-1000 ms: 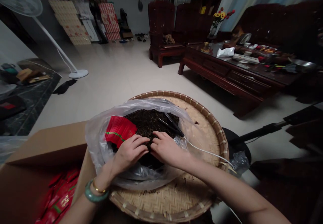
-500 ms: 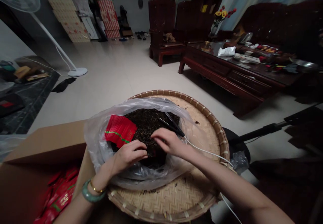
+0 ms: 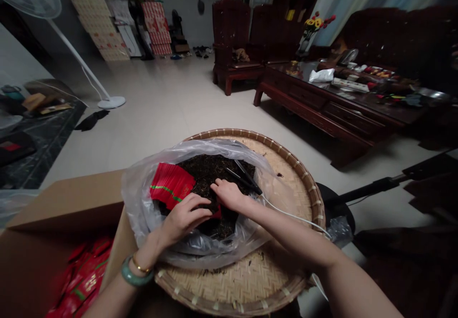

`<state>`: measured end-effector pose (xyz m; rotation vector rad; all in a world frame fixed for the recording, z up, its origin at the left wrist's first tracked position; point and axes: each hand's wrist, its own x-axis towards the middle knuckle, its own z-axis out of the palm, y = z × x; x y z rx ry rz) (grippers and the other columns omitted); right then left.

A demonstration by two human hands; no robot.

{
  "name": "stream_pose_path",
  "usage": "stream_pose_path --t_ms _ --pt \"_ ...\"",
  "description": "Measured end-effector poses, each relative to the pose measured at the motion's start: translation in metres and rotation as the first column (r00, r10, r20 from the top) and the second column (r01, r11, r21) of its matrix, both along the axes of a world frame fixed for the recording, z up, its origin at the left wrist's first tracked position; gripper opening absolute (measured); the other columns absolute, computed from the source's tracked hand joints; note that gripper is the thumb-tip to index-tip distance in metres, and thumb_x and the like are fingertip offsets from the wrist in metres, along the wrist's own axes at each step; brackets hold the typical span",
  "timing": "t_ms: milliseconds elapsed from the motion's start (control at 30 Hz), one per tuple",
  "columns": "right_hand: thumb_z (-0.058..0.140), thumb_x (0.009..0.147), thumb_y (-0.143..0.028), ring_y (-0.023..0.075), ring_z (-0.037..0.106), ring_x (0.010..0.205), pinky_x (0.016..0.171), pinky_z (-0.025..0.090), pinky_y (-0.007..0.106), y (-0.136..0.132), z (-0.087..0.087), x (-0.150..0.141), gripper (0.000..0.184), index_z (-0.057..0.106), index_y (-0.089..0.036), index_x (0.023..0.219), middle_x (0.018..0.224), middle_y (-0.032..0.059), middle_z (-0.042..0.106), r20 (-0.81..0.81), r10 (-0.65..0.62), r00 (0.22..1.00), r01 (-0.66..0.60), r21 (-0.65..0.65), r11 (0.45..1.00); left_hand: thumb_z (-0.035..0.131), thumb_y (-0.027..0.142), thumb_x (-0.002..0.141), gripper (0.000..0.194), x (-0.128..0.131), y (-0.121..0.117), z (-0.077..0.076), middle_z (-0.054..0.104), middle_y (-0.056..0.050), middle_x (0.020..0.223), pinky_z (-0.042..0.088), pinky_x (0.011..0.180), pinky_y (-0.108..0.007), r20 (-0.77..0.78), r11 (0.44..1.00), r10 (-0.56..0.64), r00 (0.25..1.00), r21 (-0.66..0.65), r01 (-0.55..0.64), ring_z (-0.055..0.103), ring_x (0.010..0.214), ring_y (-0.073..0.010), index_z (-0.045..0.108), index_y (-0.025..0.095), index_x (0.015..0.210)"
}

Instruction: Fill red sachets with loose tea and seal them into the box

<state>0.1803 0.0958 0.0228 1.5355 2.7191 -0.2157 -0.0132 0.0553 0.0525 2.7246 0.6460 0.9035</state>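
A clear plastic bag (image 3: 138, 179) stands open with dark dried tea leaves (image 3: 203, 165) inside. My left hand (image 3: 186, 215) is over the near part of the leaves, thumb and fingers closed round a red packet (image 3: 216, 212), mostly hidden by the hand. Just right of it, my right hand (image 3: 229, 195) has its bent fingertips down in the leaves, closed on some of them. A fanned stack of red packets (image 3: 171, 183) with a green stripe lies on the leaves beside my left hand. Beyond my right hand rests a black clamp-like tool (image 3: 246, 177) with a white cord.
The bag sits on a round woven bamboo tray (image 3: 286, 280). At the left, an open cardboard box (image 3: 67, 198) holds several red packets (image 3: 84, 277). A black pole (image 3: 368, 189) stands right of the tray. Farther off are a wooden table (image 3: 315, 103) and a white fan (image 3: 110, 102).
My right hand has moved slightly left and down, its fingertips now in the leaves. More of the red packet shows at my left hand, which has shifted only a little.
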Motion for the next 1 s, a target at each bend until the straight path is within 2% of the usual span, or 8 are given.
stream_pose_path --t_ms 167,333,400,467,633,700,867,1000 --pt "0.057 0.074 -0.012 0.0156 0.059 0.077 0.067 0.043 0.024 0.004 0.01 0.018 0.018 0.06 -0.016 0.091 0.088 0.005 0.063 -0.276 -0.064 0.959 0.04 -0.091 0.995 0.056 0.015 0.085 0.016 0.0 -0.001 -0.005 0.062 -0.01 0.104 0.051 0.078 -0.033 0.034 1.0 0.015 0.999 -0.02 -0.014 0.056 0.092 -0.0171 0.059 0.018 0.1" --pt "0.058 0.068 -0.01 0.0084 0.051 0.06 0.056 0.038 0.018 -0.006 0.051 0.033 0.016 0.06 -0.016 0.083 0.068 -0.0036 0.059 -0.714 -0.199 0.671 0.061 -0.214 0.975 0.057 0.014 0.084 0.014 0.002 -0.001 -0.003 0.062 -0.011 0.105 0.051 0.077 -0.033 0.064 0.999 0.024 0.998 0.026 -0.026 0.057 0.091 -0.017 0.059 0.017 0.098" --pt "0.059 0.069 -0.014 0.0079 0.05 0.058 0.054 0.038 0.018 -0.016 0.066 0.031 0.016 0.061 -0.017 0.084 0.067 -0.0041 0.058 -0.779 -0.187 0.599 0.015 -0.222 0.975 0.057 0.014 0.084 0.014 0.004 -0.001 -0.003 0.061 -0.011 0.105 0.052 0.077 -0.032 0.062 0.999 0.029 0.998 0.027 -0.03 0.056 0.092 -0.0171 0.059 0.016 0.098" --pt "0.062 0.068 -0.016 0.008 0.052 0.059 0.054 0.039 0.018 -0.025 0.075 0.027 0.021 0.062 -0.017 0.089 0.071 -0.0029 0.061 -0.792 -0.159 0.589 -0.051 -0.233 0.971 0.057 0.014 0.084 0.015 0.005 -0.001 -0.003 0.06 -0.011 0.104 0.052 0.077 -0.031 0.058 0.999 0.039 0.998 0.024 -0.04 0.056 0.092 -0.0172 0.059 0.016 0.098" --pt "0.059 0.075 -0.018 0.0091 0.057 0.064 0.058 0.045 0.021 -0.037 0.081 0.024 0.028 0.06 -0.018 0.103 0.088 0.0016 0.065 -0.811 -0.174 0.558 -0.069 -0.254 0.965 0.056 0.013 0.084 0.014 0.002 -0.003 -0.004 0.059 -0.011 0.105 0.052 0.078 -0.032 0.074 0.998 0.046 0.996 0.029 -0.048 0.056 0.094 -0.0176 0.059 0.016 0.098" --pt "0.054 0.08 -0.018 0.0102 0.057 0.067 0.06 0.046 0.022 -0.041 0.081 0.026 0.022 0.061 -0.018 0.101 0.086 0.0022 0.063 -0.792 -0.151 0.591 -0.041 -0.216 0.976 0.056 0.014 0.085 0.013 0.0 -0.005 -0.003 0.059 -0.012 0.108 0.052 0.079 -0.033 0.061 0.999 0.044 0.997 0.024 -0.046 0.056 0.096 -0.0179 0.059 0.017 0.097" --pt "0.058 0.084 -0.032 0.019 0.052 0.095 0.083 0.046 0.033 -0.055 0.077 0.025 0.025 0.065 -0.021 0.106 0.101 0.008 0.057 -0.473 0.13 0.872 -0.171 -0.044 0.984 0.054 0.016 0.086 0.01 -0.001 -0.009 0.002 0.059 -0.012 0.108 0.053 0.077 -0.033 0.038 0.998 0.054 0.998 0.04 -0.056 0.057 0.095 -0.018 0.061 0.017 0.094" --pt "0.055 0.086 -0.036 0.0206 0.05 0.096 0.083 0.046 0.034 -0.06 0.074 0.022 0.025 0.067 -0.02 0.101 0.1 0.0087 0.056 -0.301 0.174 0.938 -0.196 -0.046 0.979 0.056 0.016 0.085 0.009 -0.001 -0.012 0.004 0.06 -0.011 0.108 0.052 0.077 -0.033 0.001 0.997 0.05 0.999 0.062 -0.05 0.056 0.095 -0.0181 0.061 0.017 0.093"
